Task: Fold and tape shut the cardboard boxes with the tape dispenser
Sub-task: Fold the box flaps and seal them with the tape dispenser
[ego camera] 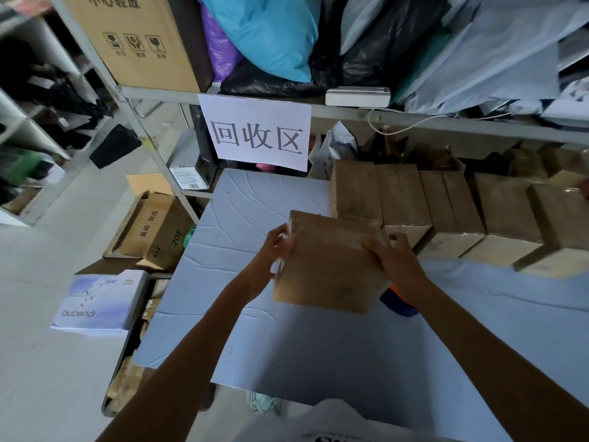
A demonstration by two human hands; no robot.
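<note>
Two grips | left hand [270,260], right hand [400,266] fingers [375,246] curled round box [331,266] | face tilted camera-ward

A white paper sign [255,132] with three large characters hangs from the shelf [165,94] edge above the pale blue surface [287,352]. A blue bag [271,33] and a tall carton [137,43] sit on the shelf. A white "bubandi" box [98,301] lies on the floor [47,378].
</note>
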